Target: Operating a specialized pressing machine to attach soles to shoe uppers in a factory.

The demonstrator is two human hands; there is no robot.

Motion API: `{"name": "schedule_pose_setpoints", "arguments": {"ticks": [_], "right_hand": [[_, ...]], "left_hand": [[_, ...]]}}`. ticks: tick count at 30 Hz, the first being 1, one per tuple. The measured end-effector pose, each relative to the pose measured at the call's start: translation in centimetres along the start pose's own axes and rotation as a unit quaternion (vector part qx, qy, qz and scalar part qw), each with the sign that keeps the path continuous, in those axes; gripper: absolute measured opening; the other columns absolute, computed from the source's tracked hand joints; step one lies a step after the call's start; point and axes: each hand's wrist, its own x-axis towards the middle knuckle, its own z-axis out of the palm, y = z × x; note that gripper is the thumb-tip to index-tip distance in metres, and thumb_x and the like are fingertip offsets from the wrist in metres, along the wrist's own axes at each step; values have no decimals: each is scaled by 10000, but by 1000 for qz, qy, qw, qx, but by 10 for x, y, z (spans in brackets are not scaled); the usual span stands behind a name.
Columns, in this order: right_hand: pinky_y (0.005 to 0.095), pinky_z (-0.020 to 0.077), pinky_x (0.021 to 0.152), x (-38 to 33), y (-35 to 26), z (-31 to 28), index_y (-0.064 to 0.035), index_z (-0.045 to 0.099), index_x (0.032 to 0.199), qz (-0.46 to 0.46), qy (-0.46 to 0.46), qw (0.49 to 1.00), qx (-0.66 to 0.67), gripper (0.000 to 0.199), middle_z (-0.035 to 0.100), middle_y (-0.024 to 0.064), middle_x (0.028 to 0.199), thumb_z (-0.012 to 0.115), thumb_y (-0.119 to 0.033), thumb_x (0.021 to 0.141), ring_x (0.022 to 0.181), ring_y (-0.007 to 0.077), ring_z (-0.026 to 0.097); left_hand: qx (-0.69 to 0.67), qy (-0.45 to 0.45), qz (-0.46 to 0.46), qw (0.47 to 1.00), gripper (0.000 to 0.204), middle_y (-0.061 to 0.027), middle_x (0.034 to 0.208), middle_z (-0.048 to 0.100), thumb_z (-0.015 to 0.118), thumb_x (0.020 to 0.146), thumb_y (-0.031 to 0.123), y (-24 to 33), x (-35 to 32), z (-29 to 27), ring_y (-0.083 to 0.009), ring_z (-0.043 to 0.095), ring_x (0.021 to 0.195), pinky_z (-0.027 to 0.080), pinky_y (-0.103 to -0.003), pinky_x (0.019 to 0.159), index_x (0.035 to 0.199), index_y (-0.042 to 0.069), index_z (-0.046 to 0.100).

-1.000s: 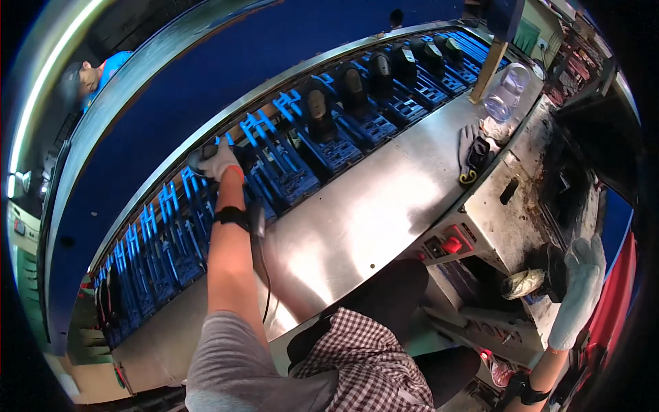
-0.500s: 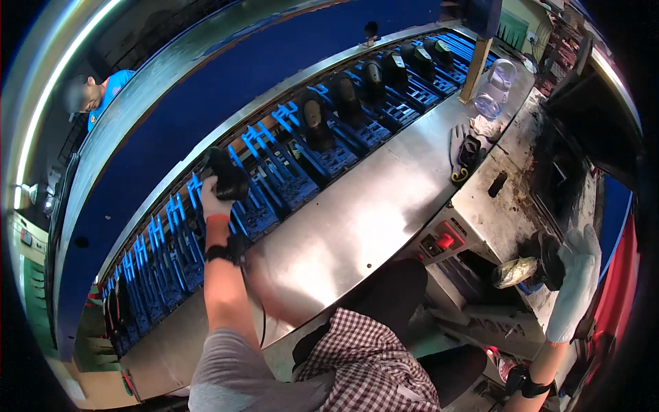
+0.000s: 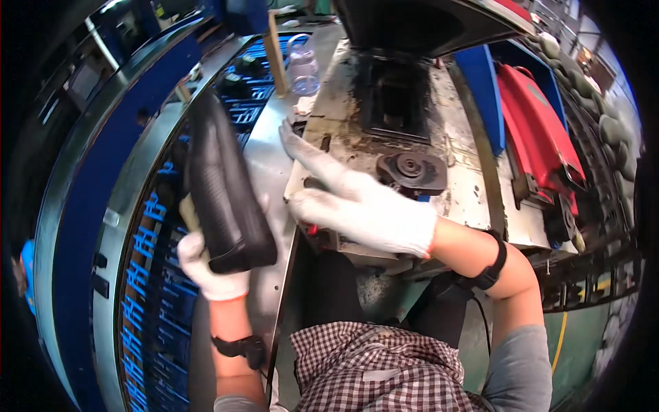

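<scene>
In my gloved left hand is a black leather shoe upper, long and tilted, its broad end toward me. The hand is closed round its lower end from the left; some fingers are hidden behind it. My right hand, in a white glove, reaches leftward across the machine's front edge. Its fingers are stretched out and apart, with nothing in them, a short way right of the upper. Just beyond that hand is a dark round-topped fixture on the stained machine top.
A metal ledge runs beside the rack of blue bars on the left. At the back stand a clear plastic jug and a post. Right are a red cover, a blue panel and several rounded grey forms.
My view has turned right. My left hand has brought the dark shoe piece from the rack to in front of me. My right hand has moved left, away from the fixture.
</scene>
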Motion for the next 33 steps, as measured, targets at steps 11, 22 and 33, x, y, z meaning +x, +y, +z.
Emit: {"name": "schedule_pose_setpoints", "arguments": {"ticks": [11,22,33], "right_hand": [[325,552,678,15,47,-137,-123,599,1406,113,280,893,333,591,761,84,1044,631,-505,956,924,194,743],[500,483,1137,83,96,-180,-177,574,1537,209,262,828,-449,890,483,286,1510,748,-665,812,1336,486,576],[464,428,1178,17,82,-183,-93,577,1514,75,276,846,-449,711,505,293,1530,576,-588,1004,1387,439,547]], "left_hand": [[316,-99,43,942,840,-283,1680,316,589,1030,297,-60,96,117,-382,347,1555,216,-477,1300,1686,-7,161],[450,-207,293,818,873,-259,1642,395,774,939,201,-43,160,179,-344,389,1537,331,-407,1246,1648,4,305],[650,-368,518,417,441,-225,1285,696,630,981,301,-95,299,323,-374,704,1111,547,-453,1003,1283,-18,672]]}}
